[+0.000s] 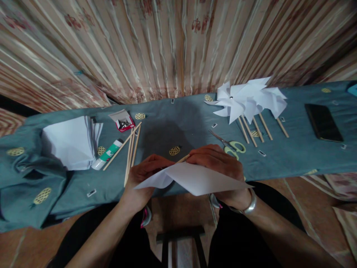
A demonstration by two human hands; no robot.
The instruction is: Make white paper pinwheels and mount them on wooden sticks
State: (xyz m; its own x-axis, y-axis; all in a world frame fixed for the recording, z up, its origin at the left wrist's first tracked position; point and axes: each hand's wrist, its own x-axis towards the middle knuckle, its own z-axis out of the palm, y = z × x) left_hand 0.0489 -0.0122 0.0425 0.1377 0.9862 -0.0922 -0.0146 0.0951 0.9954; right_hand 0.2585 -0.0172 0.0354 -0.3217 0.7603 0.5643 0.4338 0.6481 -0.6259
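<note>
A white paper pinwheel [200, 178] is held over the table's front edge, its blades spread toward me. My left hand [146, 173] is closed at its left side, the fingertips near the pinwheel's middle and partly hidden behind the paper. My right hand [219, 160] is closed from the right round a thin wooden stick [184, 158], a short piece of which shows between the hands behind the paper. Whether a pin joins stick and paper is hidden. Scissors with green handles [237, 146] lie just beyond my right hand.
Finished pinwheels [237, 100] on sticks lie at the back right, near a black phone [323, 123]. To the left are a stack of white paper [69, 141], a glue tube [107, 154], several loose sticks [129, 152] and an opened red box of pins [124, 123]. A curtain [167, 48] hangs behind the table.
</note>
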